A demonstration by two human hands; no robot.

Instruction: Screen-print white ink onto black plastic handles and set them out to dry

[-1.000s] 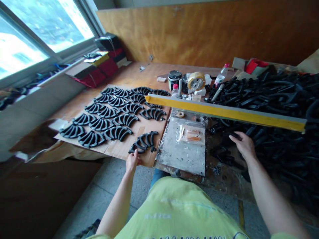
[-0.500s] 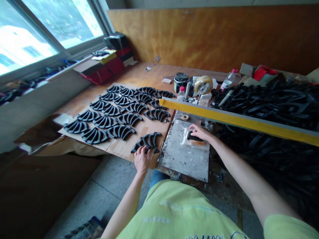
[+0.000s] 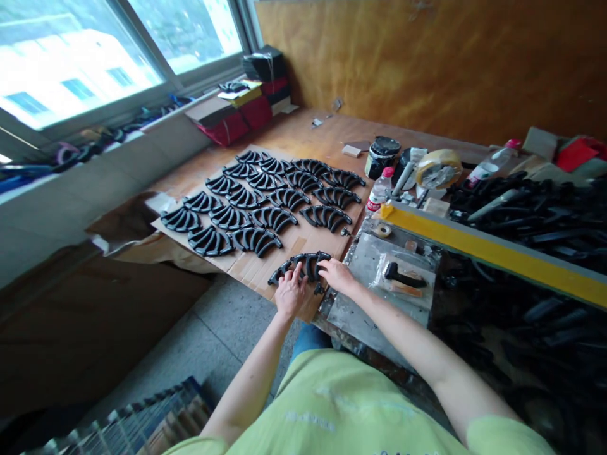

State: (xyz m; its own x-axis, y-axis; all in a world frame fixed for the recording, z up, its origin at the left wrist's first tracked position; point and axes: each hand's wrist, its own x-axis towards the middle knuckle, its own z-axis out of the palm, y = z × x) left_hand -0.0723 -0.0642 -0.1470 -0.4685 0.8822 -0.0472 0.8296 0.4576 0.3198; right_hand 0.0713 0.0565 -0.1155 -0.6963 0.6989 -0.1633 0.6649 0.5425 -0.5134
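A fan-shaped row of black curved pieces (image 3: pixel 309 264) lies at the near edge of the cardboard sheet (image 3: pixel 265 275). My left hand (image 3: pixel 291 293) rests on this row from the near side, its fingers stretched out over the pieces. At the row's right end my right hand (image 3: pixel 336 275) has its fingers closed around the end piece, partly hiding it. A small dark fitting (image 3: pixel 318 289) sits just below. To the right, a black handle-like piece (image 3: pixel 404 275) and an orange-brown strip (image 3: pixel 406 289) lie on clear plastic over the grey metal plate (image 3: pixel 360 303).
Several similar black fans (image 3: pixel 241 196) cover the cardboard's far part. A yellow-edged bar (image 3: pixel 493 249) crosses the right side before a heap of black parts (image 3: pixel 535 221). A bottle (image 3: pixel 379 189), a dark jar (image 3: pixel 382 155) and a tape roll (image 3: pixel 439 168) stand behind.
My right hand has left the black piece on the plate and moved left to the near row. My left hand stays at the row, fingers further over it. The view has shifted left.
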